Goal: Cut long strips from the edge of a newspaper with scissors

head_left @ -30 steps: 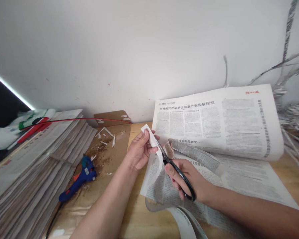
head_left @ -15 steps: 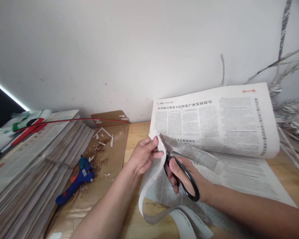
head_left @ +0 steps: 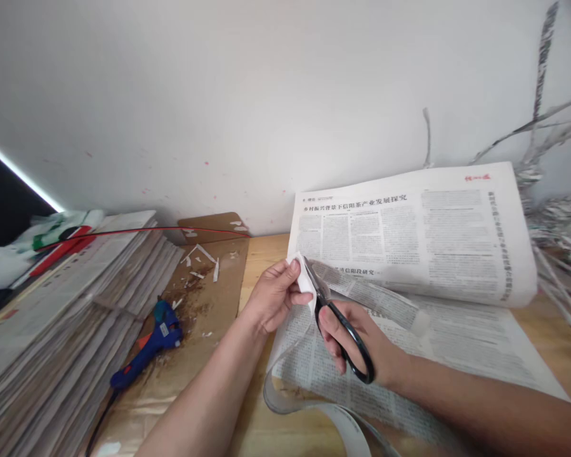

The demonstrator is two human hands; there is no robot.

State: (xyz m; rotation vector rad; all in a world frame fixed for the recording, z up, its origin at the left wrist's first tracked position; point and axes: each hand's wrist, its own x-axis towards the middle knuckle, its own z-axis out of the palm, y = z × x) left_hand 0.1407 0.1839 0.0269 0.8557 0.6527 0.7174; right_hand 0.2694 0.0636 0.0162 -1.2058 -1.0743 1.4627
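Left hand (head_left: 271, 295): pinches the top end of a newspaper strip (head_left: 285, 355) above the table (head_left: 261, 254). Right hand (head_left: 356, 346): grips black-handled scissors (head_left: 335, 317), blades at the strip's top end. Open newspaper (head_left: 409, 235) behind; blue glue gun (head_left: 145, 349) well to the left.

My left hand (head_left: 272, 295) is lifted in the middle of my view with the thumb side up. The thumb (head_left: 291, 271) presses against my curled fingertips in a tight pinch. My bare left forearm (head_left: 204, 393) rises to it from the lower left, wrist nearly straight. My right hand (head_left: 361, 346) sits just beside it, a little lower, back of the hand turned outward. Its fingers (head_left: 328, 330) are folded in a firm grip. My right forearm (head_left: 485, 409) comes in low from the lower right.
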